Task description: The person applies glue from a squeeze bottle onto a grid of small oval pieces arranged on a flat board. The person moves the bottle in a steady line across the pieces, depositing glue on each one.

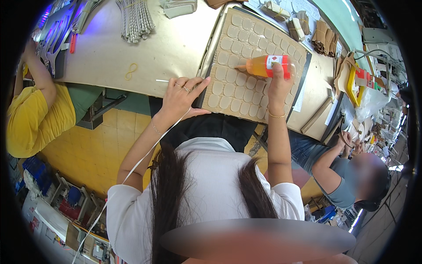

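Observation:
My right hand (pixel 278 88) is wrapped around a squeeze bottle (pixel 258 66) with amber contents and a red base. The bottle is tipped on its side, its narrow nozzle (pixel 240 67) pointing left, low over a tan board (pixel 219 109). Rows of small rounded, pale beige pieces (pixel 226 44) cover this board; whether the nozzle touches one I cannot tell. At the board's near left edge lies my left hand (pixel 183 96), fingers spread, with the fingertips by the edge and the thumb at the near corner.
A yellow rubber band (pixel 131 71) and a bundle of grey braided strips (pixel 135 20) lie on the table to the left. Brown bundles (pixel 324 37) are at the far right. One person in yellow (pixel 41 114) sits left, another (pixel 332 176) right.

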`<state>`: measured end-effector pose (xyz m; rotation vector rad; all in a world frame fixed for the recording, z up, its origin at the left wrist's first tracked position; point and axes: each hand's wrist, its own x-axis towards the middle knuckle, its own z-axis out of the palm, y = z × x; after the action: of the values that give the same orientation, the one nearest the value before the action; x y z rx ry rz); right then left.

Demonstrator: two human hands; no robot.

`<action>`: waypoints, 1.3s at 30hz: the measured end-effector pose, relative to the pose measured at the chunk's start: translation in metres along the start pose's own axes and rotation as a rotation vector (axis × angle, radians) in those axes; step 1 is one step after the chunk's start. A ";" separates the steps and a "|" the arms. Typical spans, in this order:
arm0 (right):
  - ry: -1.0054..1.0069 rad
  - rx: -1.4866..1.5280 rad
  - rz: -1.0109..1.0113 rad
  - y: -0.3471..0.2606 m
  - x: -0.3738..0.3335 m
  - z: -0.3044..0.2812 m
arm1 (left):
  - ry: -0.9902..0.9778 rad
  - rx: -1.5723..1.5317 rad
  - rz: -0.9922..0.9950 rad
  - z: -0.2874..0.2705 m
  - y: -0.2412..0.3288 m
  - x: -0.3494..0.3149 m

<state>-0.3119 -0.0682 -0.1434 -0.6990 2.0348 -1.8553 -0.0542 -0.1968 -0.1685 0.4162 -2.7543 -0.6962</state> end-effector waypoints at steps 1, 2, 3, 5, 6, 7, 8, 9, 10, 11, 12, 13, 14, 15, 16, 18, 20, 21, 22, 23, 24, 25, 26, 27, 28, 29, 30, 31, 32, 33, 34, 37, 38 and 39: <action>0.019 0.044 0.028 -0.001 0.003 -0.004 | 0.001 -0.006 0.004 0.000 0.000 0.000; 0.077 0.070 0.078 -0.001 0.004 -0.007 | 0.002 -0.013 0.008 0.000 0.000 0.000; 0.041 0.135 0.067 -0.001 0.004 -0.009 | 0.010 -0.014 0.010 0.000 0.000 0.000; 0.047 0.228 0.091 -0.002 0.004 -0.011 | 0.025 -0.017 0.015 0.000 0.000 0.001; 0.057 0.186 0.080 -0.001 0.006 -0.010 | 0.025 -0.018 0.015 0.000 0.000 0.001; 0.065 0.146 0.068 0.001 0.009 -0.006 | 0.025 -0.019 0.014 0.000 0.000 0.001; 0.074 0.105 0.055 0.002 0.012 -0.004 | 0.025 -0.019 0.013 0.000 0.000 0.001; 0.055 0.081 0.032 0.003 0.014 -0.002 | 0.019 -0.018 0.013 -0.001 0.000 0.001; 0.034 0.058 0.008 0.003 0.016 0.000 | 0.013 -0.017 0.011 -0.001 0.000 0.001; 0.028 0.029 0.003 0.003 0.017 0.001 | 0.007 -0.015 0.007 -0.001 0.000 0.001; 0.025 0.053 -0.004 0.002 0.017 0.002 | 0.008 -0.015 0.003 -0.001 0.000 0.000; 0.041 0.070 0.008 0.001 0.016 0.003 | 0.007 -0.016 0.001 -0.001 0.000 0.000; 0.056 0.087 0.009 0.000 0.016 0.005 | 0.006 -0.018 0.001 -0.001 0.000 0.001; 0.059 0.080 0.029 -0.001 0.015 0.007 | 0.001 -0.014 -0.003 0.000 0.000 0.001; 0.061 0.074 0.039 -0.001 0.015 0.009 | -0.003 -0.009 -0.007 -0.001 0.000 0.000; 0.054 0.059 0.047 -0.002 0.014 0.014 | -0.009 -0.006 -0.010 -0.001 0.001 0.001; 0.030 0.047 0.024 -0.001 0.014 0.018 | -0.010 -0.007 -0.011 -0.001 0.001 0.001; 0.047 0.030 0.032 -0.001 0.014 0.018 | -0.008 -0.008 -0.010 -0.001 0.001 0.001; 0.059 0.020 0.021 -0.001 0.015 0.017 | -0.006 -0.010 -0.010 -0.001 0.001 0.001; 0.071 0.009 0.009 -0.001 0.016 0.015 | -0.004 -0.011 -0.009 -0.001 0.001 0.000; 0.087 0.019 0.005 -0.002 0.018 0.012 | -0.002 -0.013 -0.009 -0.001 0.001 0.001; 0.103 0.028 0.001 -0.003 0.019 0.007 | 0.000 -0.016 -0.009 -0.001 0.001 0.001; 0.136 0.019 0.016 -0.004 0.021 0.001 | 0.002 -0.019 -0.008 0.000 0.001 0.001; 0.121 0.098 0.012 -0.005 0.021 -0.004 | 0.005 -0.016 -0.006 0.000 0.001 0.001; 0.123 0.160 0.028 -0.006 0.020 -0.010 | 0.007 -0.013 -0.004 0.000 0.001 0.001; 0.125 0.223 0.044 -0.006 0.019 -0.015 | 0.008 -0.009 -0.001 0.000 0.001 0.001; 0.140 0.200 0.037 -0.005 0.017 -0.017 | 0.008 -0.010 -0.001 -0.001 0.001 0.001; 0.133 0.161 0.045 -0.004 0.014 -0.020 | 0.007 -0.010 0.000 -0.001 0.001 0.001; 0.126 0.123 0.052 -0.003 0.011 -0.022 | 0.007 -0.010 0.000 -0.001 0.001 0.001; 0.119 0.084 0.060 -0.002 0.008 -0.024 | 0.005 -0.007 0.000 -0.001 0.001 0.001; 0.106 0.061 0.048 0.000 0.007 -0.025 | 0.004 -0.004 0.000 -0.001 0.001 0.001; 0.086 0.024 0.038 0.004 0.004 -0.026 | -0.002 -0.003 -0.002 -0.001 0.001 0.001; 0.095 0.034 0.051 0.005 0.002 -0.025 | -0.004 -0.003 -0.004 -0.001 0.001 0.001; 0.103 0.045 0.065 0.005 0.000 -0.023 | -0.004 -0.003 -0.003 -0.001 0.001 0.001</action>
<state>-0.3248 -0.0488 -0.1457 -0.5295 2.0458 -1.9304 -0.0553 -0.1964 -0.1669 0.4192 -2.7563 -0.7029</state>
